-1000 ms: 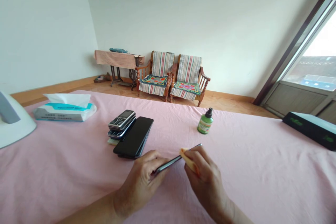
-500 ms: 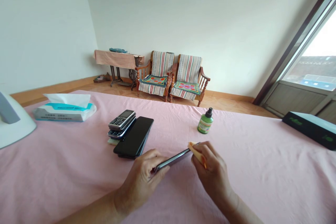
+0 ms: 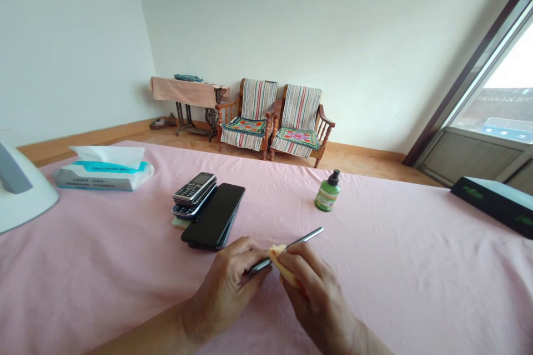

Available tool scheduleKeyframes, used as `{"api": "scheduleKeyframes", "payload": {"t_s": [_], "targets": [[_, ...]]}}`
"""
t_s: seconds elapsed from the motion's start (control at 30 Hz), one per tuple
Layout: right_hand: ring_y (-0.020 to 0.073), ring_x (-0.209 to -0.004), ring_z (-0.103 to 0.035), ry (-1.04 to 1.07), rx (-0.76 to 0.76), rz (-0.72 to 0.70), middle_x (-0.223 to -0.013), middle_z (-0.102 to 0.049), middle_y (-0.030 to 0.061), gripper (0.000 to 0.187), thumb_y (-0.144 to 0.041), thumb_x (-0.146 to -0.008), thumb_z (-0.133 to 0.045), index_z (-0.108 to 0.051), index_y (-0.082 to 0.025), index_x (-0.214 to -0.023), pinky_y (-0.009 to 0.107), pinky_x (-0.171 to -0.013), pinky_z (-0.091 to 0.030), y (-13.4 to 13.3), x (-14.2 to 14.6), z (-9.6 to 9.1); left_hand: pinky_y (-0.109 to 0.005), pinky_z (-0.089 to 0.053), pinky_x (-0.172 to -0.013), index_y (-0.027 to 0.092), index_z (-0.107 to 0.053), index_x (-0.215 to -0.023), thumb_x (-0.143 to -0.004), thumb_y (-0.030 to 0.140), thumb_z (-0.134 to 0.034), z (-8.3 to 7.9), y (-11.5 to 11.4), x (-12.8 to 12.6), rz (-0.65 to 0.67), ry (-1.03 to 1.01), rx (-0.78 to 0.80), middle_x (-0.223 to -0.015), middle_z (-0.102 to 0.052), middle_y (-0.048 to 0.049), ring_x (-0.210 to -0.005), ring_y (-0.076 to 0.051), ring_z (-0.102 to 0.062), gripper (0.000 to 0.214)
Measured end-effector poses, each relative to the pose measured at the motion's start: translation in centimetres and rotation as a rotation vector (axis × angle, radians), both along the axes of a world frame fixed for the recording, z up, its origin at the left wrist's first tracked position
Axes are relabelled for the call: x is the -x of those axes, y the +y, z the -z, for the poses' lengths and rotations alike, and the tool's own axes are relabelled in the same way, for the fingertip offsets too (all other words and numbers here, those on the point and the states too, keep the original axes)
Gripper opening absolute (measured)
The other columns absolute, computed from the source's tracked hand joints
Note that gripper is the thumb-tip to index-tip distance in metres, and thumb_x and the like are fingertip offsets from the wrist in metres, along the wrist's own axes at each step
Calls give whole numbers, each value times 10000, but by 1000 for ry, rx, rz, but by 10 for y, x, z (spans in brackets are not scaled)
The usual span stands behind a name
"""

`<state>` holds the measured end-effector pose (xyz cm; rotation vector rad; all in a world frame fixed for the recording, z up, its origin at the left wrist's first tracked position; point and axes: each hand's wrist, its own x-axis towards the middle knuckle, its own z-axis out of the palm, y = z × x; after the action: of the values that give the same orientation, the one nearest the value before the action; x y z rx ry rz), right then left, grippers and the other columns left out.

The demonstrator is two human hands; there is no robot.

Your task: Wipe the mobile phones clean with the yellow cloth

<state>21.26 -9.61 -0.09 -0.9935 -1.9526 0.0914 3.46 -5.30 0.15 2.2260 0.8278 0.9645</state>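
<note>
My left hand [image 3: 227, 285] is closed around the near end of a thin dark smartphone [image 3: 303, 237], holding it edge-on just above the pink tablecloth [image 3: 416, 266]. Pinched in my right hand [image 3: 316, 297] is a small yellow cloth [image 3: 278, 260], pressed against the phone close to my left fingers. A stack of phones [image 3: 208, 211] lies just beyond my left hand: black smartphones with small keypad phones on top. A small green bottle [image 3: 328, 193] with a black cap stands upright behind the held phone.
A pack of tissues [image 3: 104, 169] lies at the back left, with a white rounded object [image 3: 20, 194] at the left edge. A dark box [image 3: 493, 205] sits at the far right. Beyond the table stand two wooden chairs [image 3: 275, 122] and a covered side table.
My right hand slid the yellow cloth out toward the phone's far end, then back along it toward my left hand. My left hand kept hold of the phone throughout.
</note>
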Motion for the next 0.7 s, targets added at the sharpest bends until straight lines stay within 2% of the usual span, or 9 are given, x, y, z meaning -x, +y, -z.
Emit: {"api": "scheduleKeyframes", "payload": {"t_s": [0.2,0.33,0.47,0.57,0.63,0.7], "targets": [[153,-765,-594,81,47,169,-868,-589,47,276,-65,-857,-468,-585,-202,-1065,243,-673,-488,12,-21,2,-205,-441,-692,217,-689,-969,-906,192,-544,-5,2,-1,-22,6,7,-798,-615,-6,-770,-140,-590,160],[164,-812,-603,23,20,80,-922,-606,66,301,-79,-881,-451,-561,-202,-1134,259,-705,-506,6,-7,-1,-220,-447,-708,208,-676,-995,-925,219,-512,-3,0,-1,2,-20,15,-816,-611,-20,-787,-151,-588,179],[182,-808,-603,-98,-87,-32,-909,-628,88,322,-76,-892,-460,-519,-171,-1194,279,-701,-518,-4,12,-8,-225,-436,-658,183,-668,-865,-915,241,-527,0,-2,0,11,-31,32,-779,-576,-20,-730,-150,-574,160],[182,-793,-602,-150,-108,-80,-900,-633,90,348,-69,-894,-456,-493,-159,-1229,281,-690,-520,-7,11,-11,-218,-433,-633,180,-673,-839,-899,226,-547,0,-2,0,14,-22,43,-765,-570,-17,-705,-145,-572,147],[180,-788,-599,-177,-91,-64,-898,-629,84,340,-66,-892,-457,-506,-172,-1211,285,-691,-517,-5,2,-11,-217,-446,-659,194,-689,-909,-882,180,-556,-2,-1,-1,17,-19,47,-781,-589,-17,-739,-149,-585,136],[180,-794,-595,-162,-59,12,-902,-618,76,309,-68,-886,-462,-530,-188,-1163,289,-691,-511,-1,-9,-8,-226,-462,-718,222,-683,-1024,-869,139,-557,-5,1,-1,26,-20,50,-838,-624,-21,-805,-158,-599,217]]}}
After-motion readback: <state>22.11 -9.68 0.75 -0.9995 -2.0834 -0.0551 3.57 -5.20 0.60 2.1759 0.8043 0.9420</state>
